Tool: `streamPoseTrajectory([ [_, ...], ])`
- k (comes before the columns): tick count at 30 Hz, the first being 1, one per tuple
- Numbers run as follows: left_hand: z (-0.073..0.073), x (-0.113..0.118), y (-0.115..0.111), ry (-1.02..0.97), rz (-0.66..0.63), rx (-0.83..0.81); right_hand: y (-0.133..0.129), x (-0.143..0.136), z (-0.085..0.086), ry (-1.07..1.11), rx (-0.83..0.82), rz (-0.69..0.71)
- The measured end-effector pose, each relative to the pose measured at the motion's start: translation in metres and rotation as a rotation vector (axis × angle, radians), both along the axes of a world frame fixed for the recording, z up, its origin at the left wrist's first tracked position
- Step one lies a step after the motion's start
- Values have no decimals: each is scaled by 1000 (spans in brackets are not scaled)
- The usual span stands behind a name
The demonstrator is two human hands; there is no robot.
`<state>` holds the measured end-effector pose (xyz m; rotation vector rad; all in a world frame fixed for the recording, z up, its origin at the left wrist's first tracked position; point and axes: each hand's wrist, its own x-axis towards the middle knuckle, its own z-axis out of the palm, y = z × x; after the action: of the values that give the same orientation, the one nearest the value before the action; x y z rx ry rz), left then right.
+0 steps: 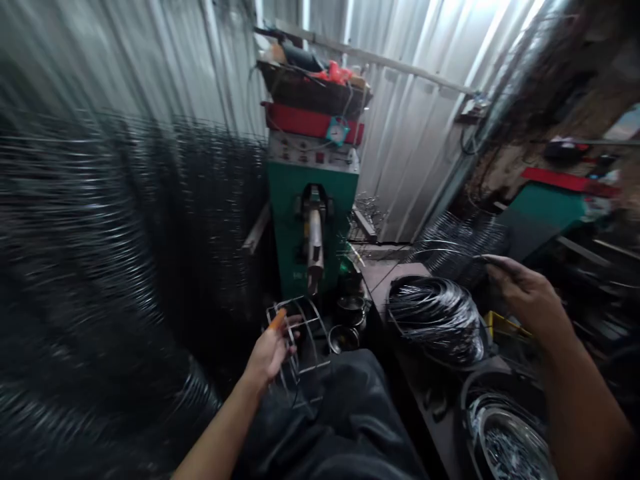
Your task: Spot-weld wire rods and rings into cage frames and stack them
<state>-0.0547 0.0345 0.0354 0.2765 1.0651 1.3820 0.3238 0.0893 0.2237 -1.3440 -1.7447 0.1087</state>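
Note:
My left hand [267, 353] is closed around a cage-like frame [314, 367] of bent metal wire, held above my lap. An orange cover [277, 319] sits on one of its fingers. Raised at the right, my right hand [523, 290] pinches a thin curved wire [445, 251] between thumb and fingers. Below that hand lies a heap of dark shiny curved wires [435, 317] in a round container. In front of me a green machine [285, 220] has a metal arm [315, 247] jutting out above the wire frame.
Tall stacks of wire frames [125, 233] fill the left side. A tub [467, 407] at lower right holds wire rings and a bowl of small metal pieces [510, 447]. Round metal parts [344, 339] lie beside my knee. Another green machine [543, 207] stands farther right.

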Motion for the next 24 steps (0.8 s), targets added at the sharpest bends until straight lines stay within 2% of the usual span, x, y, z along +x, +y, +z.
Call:
streamPoseTrajectory([
  [3,9,-10,7,6,-51,15,0,-52,-32,93,-109,268],
  [7,9,-28,5,-80,-188,36,23,-108,-97,146,-151,483],
  [11,1,-39,-13,-126,-371,111,57,-139,-161,182,-199,565],
  [13,-3,-40,-23,-73,-383,113,69,-146,-184,209,-189,548],
  [15,-7,-38,-30,9,-337,113,76,-150,-201,227,-182,519],
  [17,-12,-35,-33,72,-275,120,76,-152,-209,232,-194,506],
  [19,-16,-32,-33,112,-227,121,72,-153,-208,210,-248,530],
  [21,-18,-29,-32,192,-210,104,64,-155,-198,142,-347,609],
  [24,-16,-17,-30,412,-260,75,50,-168,-174,-66,-506,779],
])
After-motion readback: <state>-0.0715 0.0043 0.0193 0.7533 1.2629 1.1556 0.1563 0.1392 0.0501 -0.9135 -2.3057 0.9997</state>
